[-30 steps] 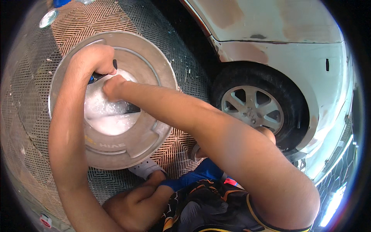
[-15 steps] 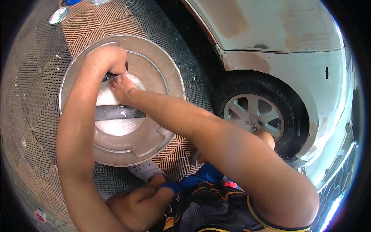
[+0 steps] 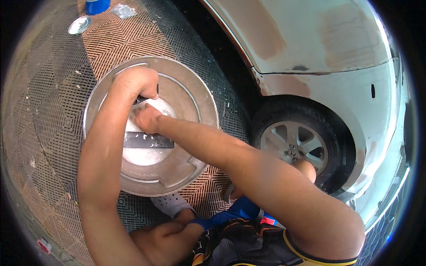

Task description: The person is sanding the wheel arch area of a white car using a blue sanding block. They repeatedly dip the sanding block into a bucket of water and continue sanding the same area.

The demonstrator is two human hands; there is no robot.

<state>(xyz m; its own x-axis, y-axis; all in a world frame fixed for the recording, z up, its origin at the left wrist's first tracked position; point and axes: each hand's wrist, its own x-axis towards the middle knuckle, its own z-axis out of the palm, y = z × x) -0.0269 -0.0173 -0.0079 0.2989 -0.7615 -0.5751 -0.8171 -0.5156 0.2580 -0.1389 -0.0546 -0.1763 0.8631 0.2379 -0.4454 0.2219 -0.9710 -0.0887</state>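
A round metal lid (image 3: 195,84) lies by my feet, with white paste (image 3: 140,157) over its middle. Over the upper part of the paste, my left hand (image 3: 141,82) is closed round a dark scraper-like tool (image 3: 142,99), mostly hidden by the fingers. Just below it, my right hand (image 3: 148,119) is over the paste with its fingers bent down and bunched. What the right fingers hold, if anything, is hidden. A flat dark grey strip (image 3: 148,140), spotted with white, crosses the paste below my right hand.
On the right stands a pale car body (image 3: 310,48) with brownish patches, its wheel (image 3: 295,144) close to the lid. A slatted plastic floor (image 3: 49,102) lies beneath. Farther off are a small round lid (image 3: 80,25), a blue can (image 3: 97,6) and a clear plastic bag (image 3: 123,11).
The whole view has shifted, so the lid and floor items sit lower and farther right. My right fingers have drawn slightly away from the tool in my left hand.
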